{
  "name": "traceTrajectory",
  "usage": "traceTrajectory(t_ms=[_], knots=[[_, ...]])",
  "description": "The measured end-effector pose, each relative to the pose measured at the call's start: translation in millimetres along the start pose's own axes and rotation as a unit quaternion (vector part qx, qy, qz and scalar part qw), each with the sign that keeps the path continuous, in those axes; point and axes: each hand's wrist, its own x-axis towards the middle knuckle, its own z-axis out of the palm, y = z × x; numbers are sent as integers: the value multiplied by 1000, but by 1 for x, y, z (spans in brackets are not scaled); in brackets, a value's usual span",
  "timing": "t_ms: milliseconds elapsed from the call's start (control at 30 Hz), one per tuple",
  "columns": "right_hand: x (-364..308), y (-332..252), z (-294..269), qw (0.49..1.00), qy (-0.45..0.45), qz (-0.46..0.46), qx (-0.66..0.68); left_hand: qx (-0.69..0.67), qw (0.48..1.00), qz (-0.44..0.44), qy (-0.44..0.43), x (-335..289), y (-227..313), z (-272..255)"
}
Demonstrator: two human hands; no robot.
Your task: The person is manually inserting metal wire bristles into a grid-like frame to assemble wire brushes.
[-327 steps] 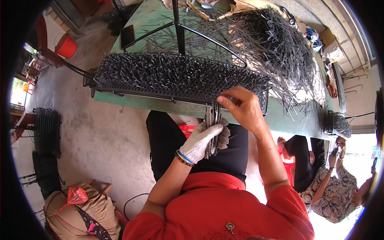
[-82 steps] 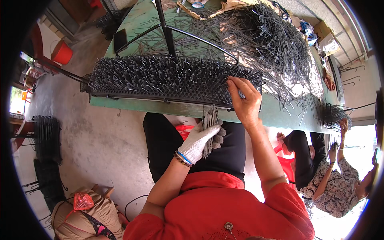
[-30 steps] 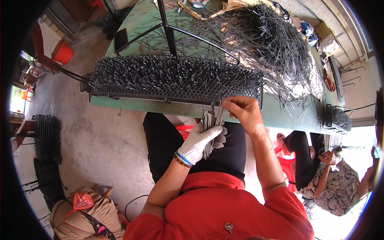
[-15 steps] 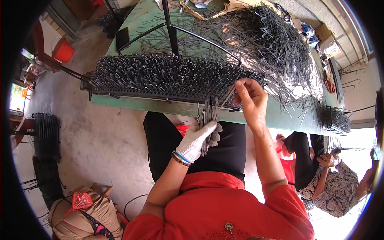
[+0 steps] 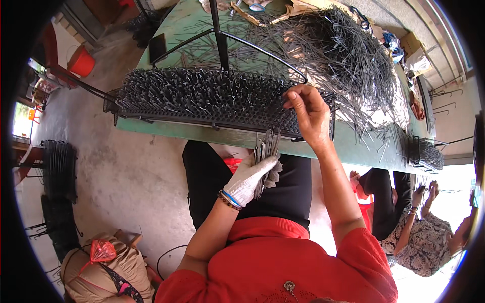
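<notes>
My left hand [image 5: 252, 177], in a white glove, is closed around a bundle of thin grey strips [image 5: 268, 146] below the table's front edge. Their ends stick up past the thumb. A long black perforated rack [image 5: 202, 121] lies along that edge, its holes densely filled with upright dark strips [image 5: 197, 93]. Over the rack's right part is my bare right hand [image 5: 310, 113], thumb and fingertips pinched together close to the holes. Whatever sits between those fingertips is too small and dark to make out.
A large heap of loose strips [image 5: 348, 55] covers the right of the green table [image 5: 166, 129]. Black rods [image 5: 222, 45] rise from the rack. At right, another person [image 5: 424, 227] sits by a smaller filled rack [image 5: 429, 154]. A stuffed brown sack [image 5: 111, 272] stands lower left.
My right hand has moved slightly up and left, from above the bundle to over the rack's holes. The strip seen between its fingers earlier no longer shows clearly. My left hand keeps the bundle.
</notes>
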Motion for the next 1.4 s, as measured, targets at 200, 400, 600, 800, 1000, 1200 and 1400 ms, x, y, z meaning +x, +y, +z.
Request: traceTrajectory(t_ms=[200,400,600,800,1000,1200,1400], knots=[[-2,0,-2,999,-30,-28,-19,1,1000,-4,-2,0,0,2],[-7,-5,3,996,11,-38,-77,-1,1000,-5,-4,2,-2,1],[-11,-9,8,994,33,-44,-99,-11,1000,-8,-1,2,-3,1],[-9,-16,10,975,49,-132,-171,-18,1000,-8,0,0,-4,-1],[-12,-16,10,982,68,-76,-157,-16,1000,-6,-1,-2,-2,1],[-13,-12,13,984,103,-34,-143,-21,1000,-4,-7,-2,-2,1],[-15,-9,19,980,93,-93,-152,-22,1000,-9,-2,-2,-2,1]])
